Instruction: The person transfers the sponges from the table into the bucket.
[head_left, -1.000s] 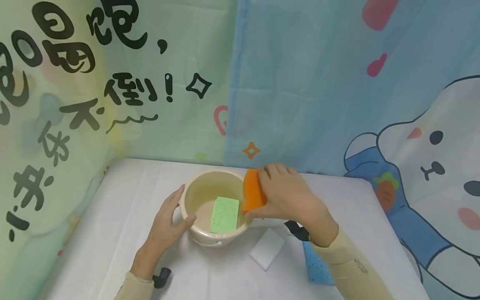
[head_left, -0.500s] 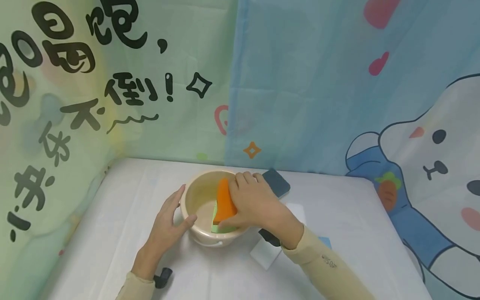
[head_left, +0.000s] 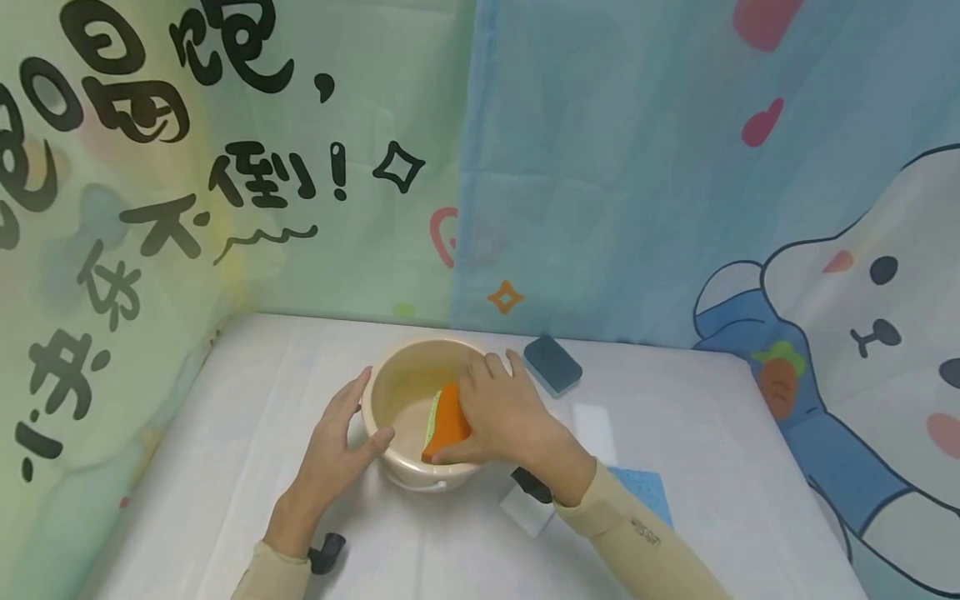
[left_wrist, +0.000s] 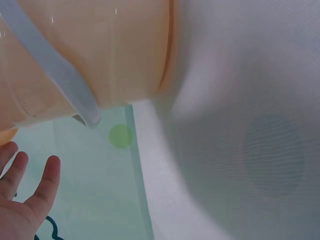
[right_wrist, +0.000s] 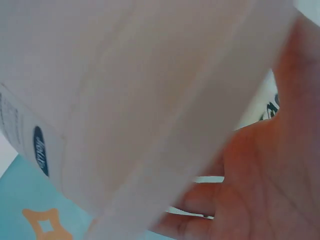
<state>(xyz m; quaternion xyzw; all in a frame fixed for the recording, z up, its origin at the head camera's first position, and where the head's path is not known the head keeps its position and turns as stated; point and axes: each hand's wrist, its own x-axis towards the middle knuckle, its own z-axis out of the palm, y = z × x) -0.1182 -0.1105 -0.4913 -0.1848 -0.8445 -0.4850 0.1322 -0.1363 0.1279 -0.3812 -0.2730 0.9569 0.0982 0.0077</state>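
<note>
A cream bucket (head_left: 390, 367) stands on the white table, its grey handle (left_wrist: 65, 80) hanging down the side. At its left rim, my left hand (head_left: 330, 442) rests with thumb and straight, spread fingers touching it. My right hand (head_left: 502, 417) reaches over the right rim and grips an orange sponge (head_left: 448, 421) between thumb and fingers. That sponge is inside the bucket, over a light green sponge (head_left: 432, 418) that shows only as a narrow edge. In the right wrist view, the bucket wall (right_wrist: 125, 100) hides the fingertips of the right hand (right_wrist: 250, 180) and the sponge.
A dark grey sponge (head_left: 552, 365) lies at the back right of the bucket. Nearer, a white block (head_left: 527, 510) and a blue sponge (head_left: 645, 492) lie partly under the right arm. A printed curtain (head_left: 585, 208) hangs behind the table.
My right hand has carried the orange sponge left over the rim and down into the bucket, covering most of the green sponge. The dark grey sponge came into view. The left hand stayed put.
</note>
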